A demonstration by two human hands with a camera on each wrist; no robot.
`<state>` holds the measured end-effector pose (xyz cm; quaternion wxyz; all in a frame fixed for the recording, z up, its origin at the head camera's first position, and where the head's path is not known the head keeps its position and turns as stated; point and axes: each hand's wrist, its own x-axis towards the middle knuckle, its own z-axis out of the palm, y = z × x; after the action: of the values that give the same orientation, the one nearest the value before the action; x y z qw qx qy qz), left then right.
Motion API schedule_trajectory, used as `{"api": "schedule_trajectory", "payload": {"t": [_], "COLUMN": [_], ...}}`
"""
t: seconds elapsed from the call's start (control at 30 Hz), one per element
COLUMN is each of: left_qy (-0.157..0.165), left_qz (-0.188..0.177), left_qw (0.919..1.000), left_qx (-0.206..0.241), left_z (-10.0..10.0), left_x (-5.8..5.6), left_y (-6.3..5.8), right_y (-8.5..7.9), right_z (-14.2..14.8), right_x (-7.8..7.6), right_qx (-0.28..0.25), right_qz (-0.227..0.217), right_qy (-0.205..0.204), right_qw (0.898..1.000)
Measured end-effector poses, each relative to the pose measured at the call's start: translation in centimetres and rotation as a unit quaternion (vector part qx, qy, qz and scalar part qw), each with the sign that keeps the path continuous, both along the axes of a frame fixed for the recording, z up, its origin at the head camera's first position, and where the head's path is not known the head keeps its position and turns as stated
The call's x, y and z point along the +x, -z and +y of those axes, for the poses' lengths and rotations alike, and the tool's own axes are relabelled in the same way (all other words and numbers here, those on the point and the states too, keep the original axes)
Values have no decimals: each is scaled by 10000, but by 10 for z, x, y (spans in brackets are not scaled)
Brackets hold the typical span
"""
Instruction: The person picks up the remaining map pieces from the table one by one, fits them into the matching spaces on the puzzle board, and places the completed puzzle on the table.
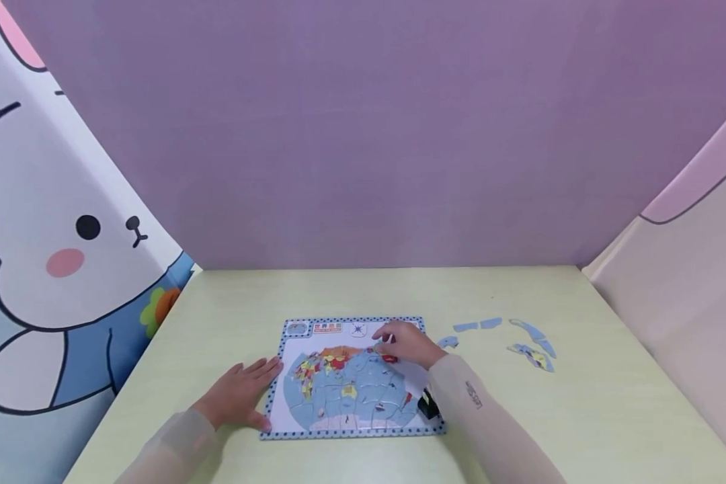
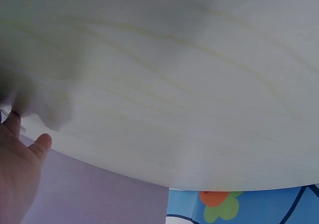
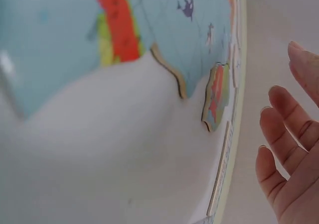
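Note:
A world map puzzle board (image 1: 305, 339) with a blue dotted border lies flat on the table, its oval mostly filled with fitted pieces. My left hand (image 1: 238, 393) rests at the board's left edge, fingers spread, thumb by the lower left corner. Over the upper right part of the map hovers my right hand (image 1: 407, 343), its fingers loosely bent. The right wrist view shows the fingers (image 3: 286, 102) apart with nothing between them. A red, yellow and green puzzle piece (image 3: 217, 97) sits on the board's white area near them, beside the blue map pieces.
Several loose blue puzzle pieces lie right of the board, among them a long curved one (image 1: 528, 329) and one with yellow (image 1: 535, 357). A blue piece (image 1: 448, 341) lies close to the board's right edge. A purple wall (image 1: 387, 168) stands behind the pale table (image 1: 611, 403).

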<state>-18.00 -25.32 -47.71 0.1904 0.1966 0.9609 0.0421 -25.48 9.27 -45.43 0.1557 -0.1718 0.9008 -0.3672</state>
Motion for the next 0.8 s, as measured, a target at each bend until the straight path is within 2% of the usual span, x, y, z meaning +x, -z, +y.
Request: {"api": "schedule_trajectory", "payload": {"t": [0.2, 0.4, 0.8], "left_qy": [48, -20, 4], "left_qz": [50, 6, 8], "left_qw": [10000, 10000, 10000], "left_qx": [-37, 8, 17], "left_z": [-1, -2, -2], "left_x": [1, 2, 1], "left_y": [-1, -2, 1], "right_y": [1, 0, -7], "right_z": [10, 17, 34], "right_x": [4, 6, 14], "right_qx": [114, 54, 72], "right_qz": [71, -79, 175], "right_qy": [64, 296, 254], "right_qw": [9999, 9995, 9995]}}
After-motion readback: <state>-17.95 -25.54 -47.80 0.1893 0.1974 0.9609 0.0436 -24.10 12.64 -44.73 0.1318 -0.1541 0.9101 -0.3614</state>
